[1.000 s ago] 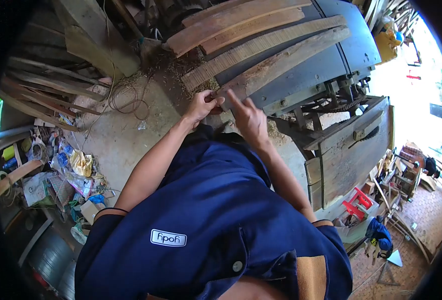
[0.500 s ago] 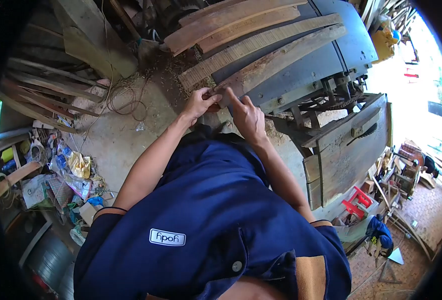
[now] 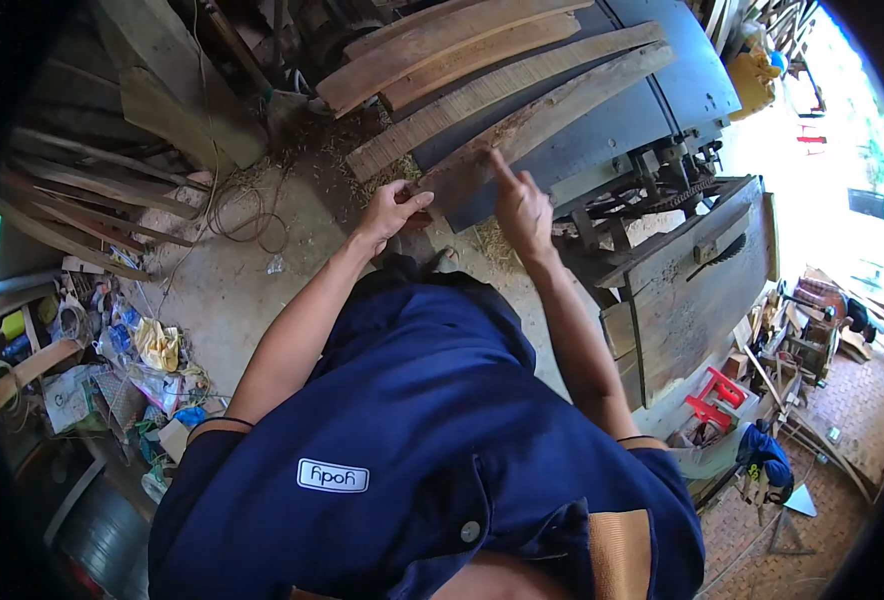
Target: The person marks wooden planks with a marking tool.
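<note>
A curved wooden plank (image 3: 564, 106) lies slantwise over the blue-grey machine table (image 3: 617, 150), its near end close to my body. My left hand (image 3: 390, 217) is closed on that near end, thumb on the upper side. My right hand (image 3: 528, 217) holds nothing. Its index finger stretches out to the plank's face, at or just over the surface, while the other fingers are loosely bent. Beside the plank rests a second curved piece with a ribbed edge (image 3: 507, 100). Farther off lie more curved brown boards (image 3: 442, 50).
A wooden panel with a toothed saw blade (image 3: 724, 256) stands at right. Looped cable (image 3: 247, 218) lies on the floor. Long wood strips (image 3: 92, 190) and bagged clutter (image 3: 157, 335) fill the left side. A red stool (image 3: 714, 398) and wood scraps are at lower right.
My right hand has moved away from the plank's near end, up and right along it, index finger extended. My left hand keeps its place at the end.
</note>
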Demonstrator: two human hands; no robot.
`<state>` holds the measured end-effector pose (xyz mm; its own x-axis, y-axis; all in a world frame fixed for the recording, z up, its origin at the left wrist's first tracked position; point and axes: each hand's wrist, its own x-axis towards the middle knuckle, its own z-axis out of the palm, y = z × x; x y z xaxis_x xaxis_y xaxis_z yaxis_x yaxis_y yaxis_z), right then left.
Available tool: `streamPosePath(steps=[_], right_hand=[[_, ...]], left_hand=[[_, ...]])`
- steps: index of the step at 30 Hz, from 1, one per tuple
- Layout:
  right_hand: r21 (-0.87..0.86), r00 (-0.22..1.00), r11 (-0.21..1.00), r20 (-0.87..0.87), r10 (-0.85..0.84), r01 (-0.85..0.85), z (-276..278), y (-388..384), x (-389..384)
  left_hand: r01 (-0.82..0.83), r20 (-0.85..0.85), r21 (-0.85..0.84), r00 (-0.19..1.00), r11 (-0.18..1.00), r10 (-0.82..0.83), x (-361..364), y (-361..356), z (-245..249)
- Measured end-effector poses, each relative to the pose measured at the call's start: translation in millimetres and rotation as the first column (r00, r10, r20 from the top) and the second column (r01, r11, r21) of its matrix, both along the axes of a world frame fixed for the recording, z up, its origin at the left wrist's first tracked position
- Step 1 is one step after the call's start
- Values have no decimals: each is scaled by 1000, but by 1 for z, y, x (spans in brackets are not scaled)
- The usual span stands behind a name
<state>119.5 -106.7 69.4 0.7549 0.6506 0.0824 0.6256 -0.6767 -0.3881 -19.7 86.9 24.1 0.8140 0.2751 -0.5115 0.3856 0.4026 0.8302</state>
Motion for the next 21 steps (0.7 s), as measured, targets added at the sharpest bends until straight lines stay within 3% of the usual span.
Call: streamPosePath(steps=[4,6,8,10,12,14,16,19,21], right_hand=[[-120,971,965,21,237,-233,4,-1,-27],[-13,993,995,67,99,-98,-2,-3,-6],[-79,998,996,47,40,-36,3,-3,13],[-39,996,999,82,41,-38,-5,4,-5],[-38,970,973,78,231,-229,-6,7,-28],[-104,969,967,65,238,-231,-1,5,-18],[-18,998,998,11,59,-59,-7,-2,19],[-50,997,997,41,64,-62,-7,2,7],[-89,985,983,54,164,-159,-3,9,-14]], left_hand=[[18,-35,-27,999,999,-19,0,1,6],[10,-6,-19,1000,1000,-10,0,1,0],[2,-16,-25,1000,1000,-2,-1,-1,0],[6,-18,-26,1000,1000,-7,0,1,4],[40,-49,-14,998,999,-41,1,2,5],[11,-13,-15,1000,1000,-11,3,-1,2],[-16,18,-15,1000,1000,16,-3,-2,0],[4,-6,-24,1000,1000,-4,3,0,3],[35,-40,-30,999,999,-36,1,2,0]])
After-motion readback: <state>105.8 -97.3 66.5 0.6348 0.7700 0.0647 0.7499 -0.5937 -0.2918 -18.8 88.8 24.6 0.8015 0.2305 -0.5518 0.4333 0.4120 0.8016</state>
